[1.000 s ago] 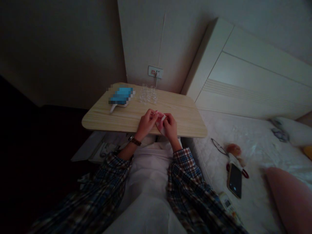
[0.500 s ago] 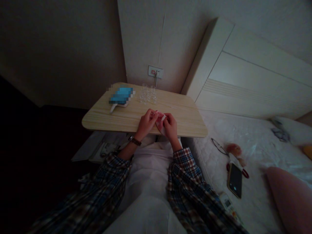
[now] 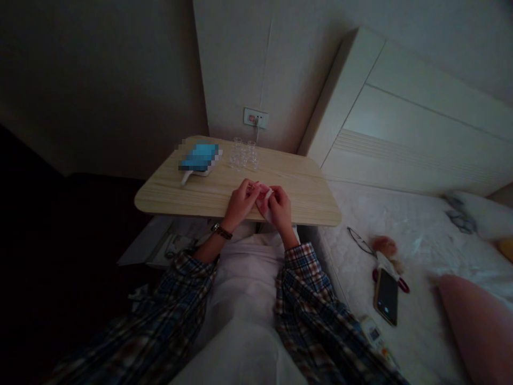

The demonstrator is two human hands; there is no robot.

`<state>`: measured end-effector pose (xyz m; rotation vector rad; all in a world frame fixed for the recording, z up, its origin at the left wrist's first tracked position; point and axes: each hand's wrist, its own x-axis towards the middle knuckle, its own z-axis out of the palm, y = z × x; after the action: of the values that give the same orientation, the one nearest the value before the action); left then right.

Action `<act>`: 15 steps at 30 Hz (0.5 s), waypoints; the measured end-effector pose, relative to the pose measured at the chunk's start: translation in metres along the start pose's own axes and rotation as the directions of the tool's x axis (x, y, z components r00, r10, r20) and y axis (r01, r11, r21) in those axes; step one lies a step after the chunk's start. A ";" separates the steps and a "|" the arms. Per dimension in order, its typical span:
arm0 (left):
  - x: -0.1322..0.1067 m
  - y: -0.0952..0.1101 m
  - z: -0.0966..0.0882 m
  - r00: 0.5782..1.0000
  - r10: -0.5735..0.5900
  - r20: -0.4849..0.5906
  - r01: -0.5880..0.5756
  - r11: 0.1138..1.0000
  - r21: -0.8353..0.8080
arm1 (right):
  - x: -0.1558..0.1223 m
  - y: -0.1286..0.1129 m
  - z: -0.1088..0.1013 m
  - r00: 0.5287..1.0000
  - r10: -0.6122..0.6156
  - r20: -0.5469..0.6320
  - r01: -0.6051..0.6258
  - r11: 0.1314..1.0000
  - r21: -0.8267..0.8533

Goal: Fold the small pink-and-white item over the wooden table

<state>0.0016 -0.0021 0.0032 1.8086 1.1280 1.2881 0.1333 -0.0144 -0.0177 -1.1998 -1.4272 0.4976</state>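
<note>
And a double pinch is shown here: one side of the small pink piece (image 3: 262, 200) is taken between the thumb and fingers of the left hand (image 3: 240, 201), the other side by those of the right hand (image 3: 281, 205), both hands nearly closed. The piece is held in the gap between them, over the near part of the worktop (image 3: 188, 200), perhaps so that it can be steadied from two sides at once; whether the surface is touched by it cannot be told. Beyond the left hand, the clear glasses (image 3: 238, 159) are grouped upright, presumably set back so that the fingers are not crowded. Farther left, a blurred blue-screened device (image 3: 200, 157) is placed, maybe to be glanced at. Now the edges: the near rim is crossed at both wrists, so little depth is offered bodyward. More room is given rightward of the right hand, out to the rounded corner, past which the bed (image 3: 340, 206) is met. Forward reach is bounded by the wall (image 3: 230, 69)
</note>
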 end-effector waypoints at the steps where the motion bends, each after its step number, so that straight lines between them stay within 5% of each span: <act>1: 0.000 0.000 0.000 1.000 0.006 -0.004 -0.006 1.000 -0.003 | 0.000 0.000 0.000 1.000 -0.003 0.000 0.003 1.000 0.002; 15: 0.000 0.001 0.001 1.000 0.011 -0.010 -0.011 1.000 -0.011 | 0.000 0.001 0.000 1.000 0.005 -0.001 -0.005 1.000 -0.006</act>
<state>0.0022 -0.0024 0.0034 1.8045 1.1159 1.3080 0.1340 -0.0146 -0.0185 -1.2087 -1.4261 0.4961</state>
